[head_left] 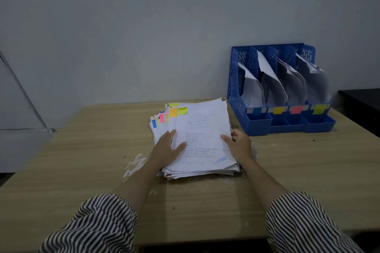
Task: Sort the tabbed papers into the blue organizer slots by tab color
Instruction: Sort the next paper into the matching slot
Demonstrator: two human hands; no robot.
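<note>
Blue organizer (pixel 236 80) at far right corner of counter (pixel 82 170), against wall. Four slots, each already holding curled white sheets; labels along front, left to right: blue, orange, pink, yellow-green. Stack of tabbed papers (pixel 203 129) near middle of far edge, tabs fanned at its far-left corner. Left hand (pixel 167 149) flat on stack, fingers spread wide. Right hand (pixel 239 145) pinched top sheet's right edge, fingers curled.

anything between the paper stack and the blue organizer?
Nothing: in the head view only bare table separates the paper stack from the blue organizer.
</note>
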